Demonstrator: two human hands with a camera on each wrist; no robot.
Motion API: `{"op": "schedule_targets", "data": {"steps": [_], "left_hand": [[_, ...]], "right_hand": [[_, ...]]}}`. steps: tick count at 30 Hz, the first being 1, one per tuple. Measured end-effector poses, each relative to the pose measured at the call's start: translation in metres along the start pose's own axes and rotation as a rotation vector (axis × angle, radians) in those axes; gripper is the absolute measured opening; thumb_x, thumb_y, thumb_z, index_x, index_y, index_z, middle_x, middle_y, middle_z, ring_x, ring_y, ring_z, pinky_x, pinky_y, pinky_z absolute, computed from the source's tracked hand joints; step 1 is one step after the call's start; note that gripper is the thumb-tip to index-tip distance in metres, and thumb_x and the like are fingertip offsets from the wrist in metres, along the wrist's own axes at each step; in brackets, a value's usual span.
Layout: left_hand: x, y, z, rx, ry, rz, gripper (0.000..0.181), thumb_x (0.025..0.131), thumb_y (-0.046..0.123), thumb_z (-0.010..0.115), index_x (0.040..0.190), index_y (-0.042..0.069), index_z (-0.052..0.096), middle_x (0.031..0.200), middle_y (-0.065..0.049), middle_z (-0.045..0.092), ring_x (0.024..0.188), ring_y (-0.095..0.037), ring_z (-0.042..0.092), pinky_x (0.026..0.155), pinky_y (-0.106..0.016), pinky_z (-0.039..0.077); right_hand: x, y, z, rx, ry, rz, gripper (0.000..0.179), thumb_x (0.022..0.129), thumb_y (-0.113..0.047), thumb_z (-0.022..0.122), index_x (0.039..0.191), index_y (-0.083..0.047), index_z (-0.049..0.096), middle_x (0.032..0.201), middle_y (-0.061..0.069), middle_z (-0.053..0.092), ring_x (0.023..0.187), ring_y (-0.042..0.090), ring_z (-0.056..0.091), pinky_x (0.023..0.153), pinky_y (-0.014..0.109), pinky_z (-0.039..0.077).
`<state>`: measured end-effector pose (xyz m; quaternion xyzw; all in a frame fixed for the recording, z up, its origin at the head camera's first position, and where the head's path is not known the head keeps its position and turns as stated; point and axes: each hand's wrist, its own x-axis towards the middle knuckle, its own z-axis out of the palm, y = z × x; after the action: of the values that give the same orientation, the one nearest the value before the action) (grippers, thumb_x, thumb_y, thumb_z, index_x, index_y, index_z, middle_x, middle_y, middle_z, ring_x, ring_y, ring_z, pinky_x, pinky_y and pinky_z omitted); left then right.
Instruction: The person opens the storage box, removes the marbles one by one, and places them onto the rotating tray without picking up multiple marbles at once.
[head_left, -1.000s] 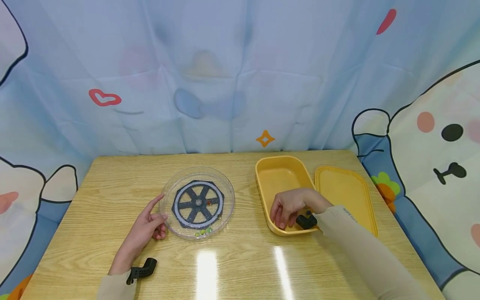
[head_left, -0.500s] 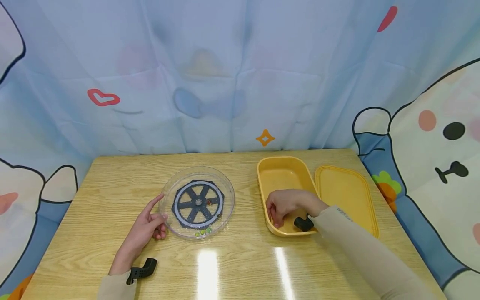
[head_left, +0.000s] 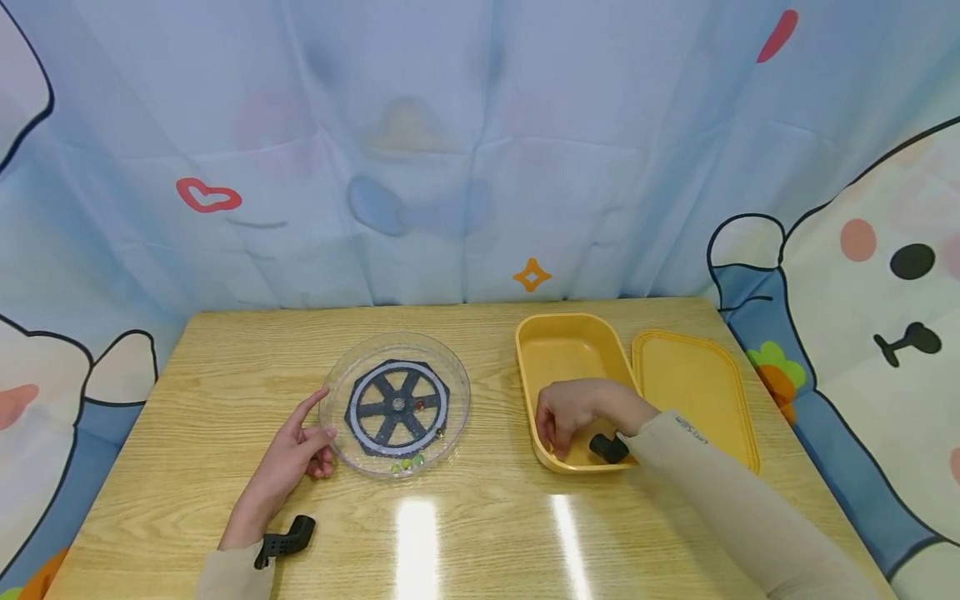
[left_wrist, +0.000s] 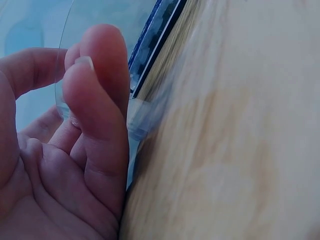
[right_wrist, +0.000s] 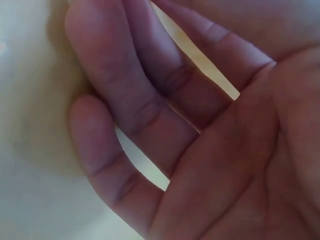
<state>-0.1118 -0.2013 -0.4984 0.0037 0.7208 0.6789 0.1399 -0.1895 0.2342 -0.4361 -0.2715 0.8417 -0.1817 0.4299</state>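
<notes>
A clear round dish [head_left: 459, 375] with a dark spoked wheel figure [head_left: 386, 385] stands on the table. Small shiny balls lie in it: several green ones [head_left: 406, 463] by the near rim, a red one [head_left: 420, 405] and a brownish one [head_left: 440, 432]. My left hand [head_left: 283, 458] touches the dish's left rim with index finger and thumb, the other fingers loosely bent. My right hand [head_left: 581, 410] reaches down inside the yellow box [head_left: 573, 346], fingers bent towards its floor near the left wall. In the right wrist view its index fingertip and thumb tip are cut off, and no held thing shows.
A flat yellow lid [head_left: 693, 387] lies right of the box, against it. The wooden table [head_left: 247, 358] ends at a printed cloth curtain [head_left: 420, 167] behind. Black wrist cameras sit on both arms; the right one [head_left: 609, 448] is inside the box.
My right hand has shifted slightly left within the yellow box, towards its left wall, then stayed nearly still. The left hand and the dish have not moved.
</notes>
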Motion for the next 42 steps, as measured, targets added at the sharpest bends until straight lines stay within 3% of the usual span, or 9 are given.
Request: {"op": "schedule_targets", "data": {"steps": [7,19,27,32,42], "left_hand": [[-0.001,0.001,0.001,-0.007,-0.001,0.002,0.069,0.101,0.009,0.055,0.159,0.022,0.021,0.069,-0.009,0.060,0.056,-0.019,0.062,0.052,-0.027,0.050],[0.000,0.000,0.000,0.001,0.002,0.004,0.068,0.102,0.009,0.055,0.159,0.023,0.021,0.069,-0.009,0.059,0.056,-0.019,0.061,0.052,-0.028,0.050],[0.000,0.001,0.000,0.007,0.004,0.003,0.068,0.101,0.010,0.056,0.159,0.022,0.022,0.071,-0.010,0.058,0.056,-0.019,0.061,0.052,-0.028,0.050],[0.000,0.001,0.000,0.002,0.003,0.001,0.068,0.101,0.010,0.056,0.159,0.022,0.022,0.070,-0.009,0.058,0.056,-0.019,0.061,0.052,-0.027,0.049],[0.000,0.001,0.001,0.006,0.011,-0.017,0.067,0.102,0.011,0.056,0.159,0.024,0.023,0.071,-0.010,0.058,0.057,-0.019,0.061,0.053,-0.027,0.049]], "right_hand": [[-0.002,-0.001,-0.001,-0.071,-0.009,-0.018,0.015,0.071,0.001,0.081,0.067,-0.014,0.078,0.064,-0.010,0.067,0.058,0.002,0.052,0.056,0.018,0.040],[-0.010,0.011,-0.015,0.157,0.014,-0.104,0.008,0.076,-0.003,0.081,0.083,-0.006,0.079,0.075,0.001,0.073,0.068,0.007,0.062,0.064,0.022,0.049],[-0.019,0.007,-0.027,0.239,0.102,-0.231,0.009,0.079,-0.001,0.076,0.087,-0.003,0.075,0.082,0.006,0.073,0.074,0.018,0.066,0.068,0.028,0.053],[-0.021,0.002,-0.030,0.231,0.167,-0.334,0.007,0.083,-0.006,0.076,0.090,-0.007,0.074,0.083,0.004,0.072,0.073,0.020,0.064,0.066,0.030,0.053],[-0.014,-0.024,-0.033,0.194,0.329,-0.442,0.012,0.087,-0.010,0.074,0.098,-0.004,0.074,0.085,-0.001,0.070,0.078,0.018,0.062,0.072,0.032,0.053]]}}
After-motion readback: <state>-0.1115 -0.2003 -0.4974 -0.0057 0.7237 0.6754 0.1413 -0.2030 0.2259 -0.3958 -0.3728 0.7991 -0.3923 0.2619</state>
